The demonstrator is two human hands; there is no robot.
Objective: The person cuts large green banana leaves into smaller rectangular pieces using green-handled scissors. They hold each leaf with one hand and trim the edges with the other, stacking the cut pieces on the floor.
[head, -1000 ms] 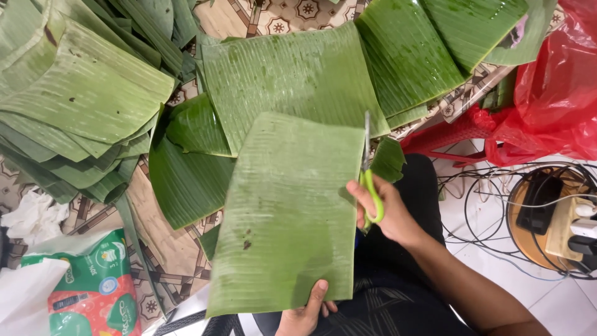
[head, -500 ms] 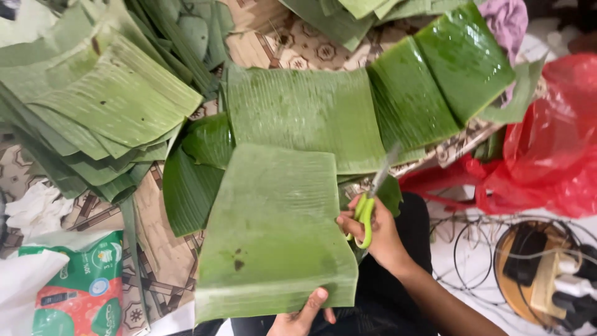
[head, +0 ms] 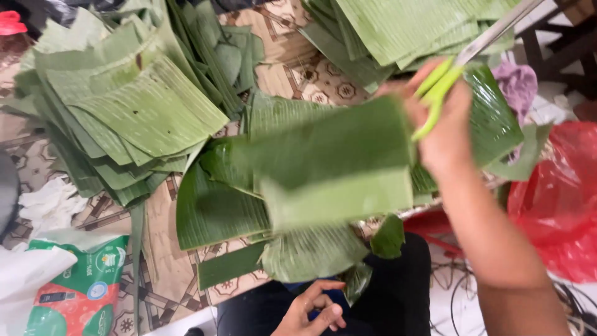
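Head view: a folded banana leaf piece (head: pixel 336 165), dull green and ribbed, lies crosswise, long axis left to right. Right hand (head: pixel 444 124) pinches its right end, fingers closed through green-handled scissors (head: pixel 463 65) pointing up-right. Left hand (head: pixel 314 311) hangs loosely curled, empty.

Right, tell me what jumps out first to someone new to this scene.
The right hand, raised at centre right, grips green-handled scissors and a cut banana leaf piece. A big stack of banana leaves fills the upper left, and a red plastic bag glows at the right edge. The left hand is empty, bottom centre.
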